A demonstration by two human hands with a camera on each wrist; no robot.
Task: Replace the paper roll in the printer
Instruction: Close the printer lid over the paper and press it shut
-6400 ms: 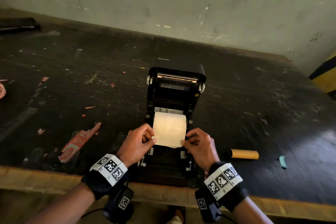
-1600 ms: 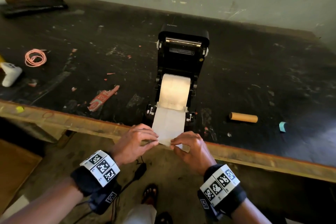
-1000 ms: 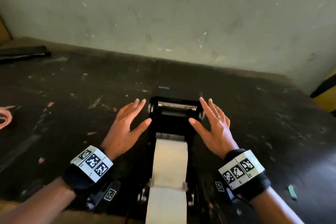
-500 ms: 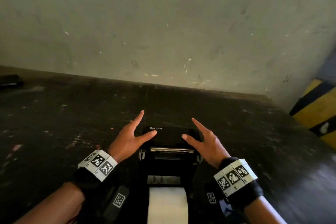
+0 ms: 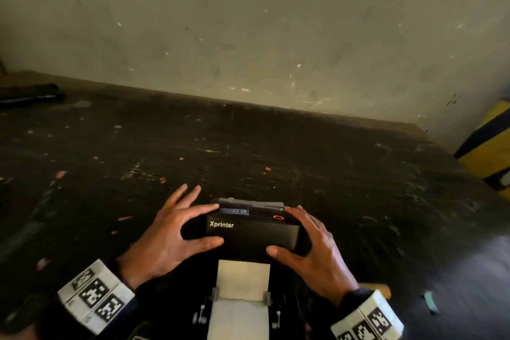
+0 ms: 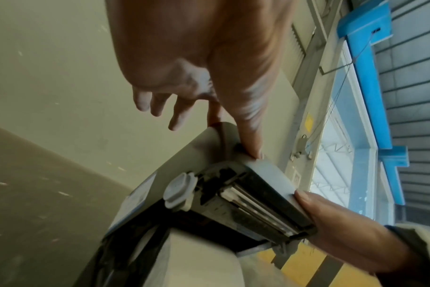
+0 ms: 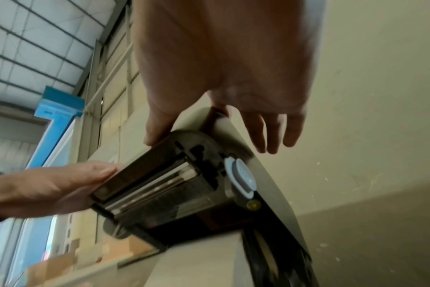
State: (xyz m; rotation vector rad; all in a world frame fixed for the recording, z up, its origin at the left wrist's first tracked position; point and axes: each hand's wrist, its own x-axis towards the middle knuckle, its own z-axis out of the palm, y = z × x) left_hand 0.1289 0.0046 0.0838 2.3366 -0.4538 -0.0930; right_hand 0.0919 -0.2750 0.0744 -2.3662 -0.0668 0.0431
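Note:
The black Xprinter printer stands on the dark table. Its lid [image 5: 254,234] is tilted partway down over the bay, with a red ring light [image 5: 278,217] lit on it. My left hand [image 5: 214,225] grips the lid's left corner, thumb on the front edge and index finger on the back. My right hand [image 5: 281,229] grips the right corner the same way. A white paper strip [image 5: 242,284] runs out from under the lid toward me between two guides. The left wrist view shows the lid's underside [image 6: 253,203] with its roller, and the pale roll [image 6: 197,262] below.
A brown cardboard core [image 5: 385,288] peeks out behind my right wrist, with a teal scrap [image 5: 430,305] beyond it. A flat black object [image 5: 27,94] lies at the far left by the wall [image 5: 248,22]. A yellow and black striped post [image 5: 488,152] stands at the right.
Both hands went from pulling the paper end toward me to the lid. They have taken hold of its corners, and it has swung down from upright toward the paper.

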